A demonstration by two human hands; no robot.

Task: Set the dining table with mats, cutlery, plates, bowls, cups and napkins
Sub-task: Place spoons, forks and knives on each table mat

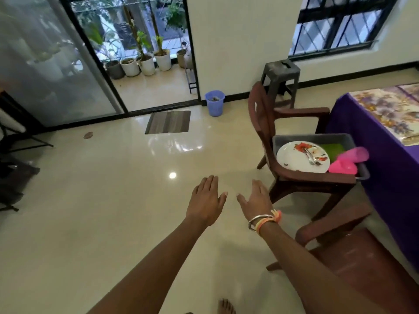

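A grey tub (294, 138) sits on the seat of a brown plastic chair (263, 123). In the tub lie a white plate with a red flower print (292, 158), cutlery (313, 157) on that plate, a green item (332, 149), a pink cup (354, 154) and a pink bowl (342, 167). A floral mat (385, 109) lies on the purple-clothed table (362, 137) at the right. My left hand (207, 199) and my right hand (257, 199) are stretched out over the floor, fingers straight, holding nothing, left of the chair.
A second brown chair (353, 252) stands near the table's corner at lower right. A grey stool (280, 75) stands by the wall. A blue bin (214, 103) and a striped doormat (167, 122) lie by the glass door. A black stand (13, 137) is at the left.
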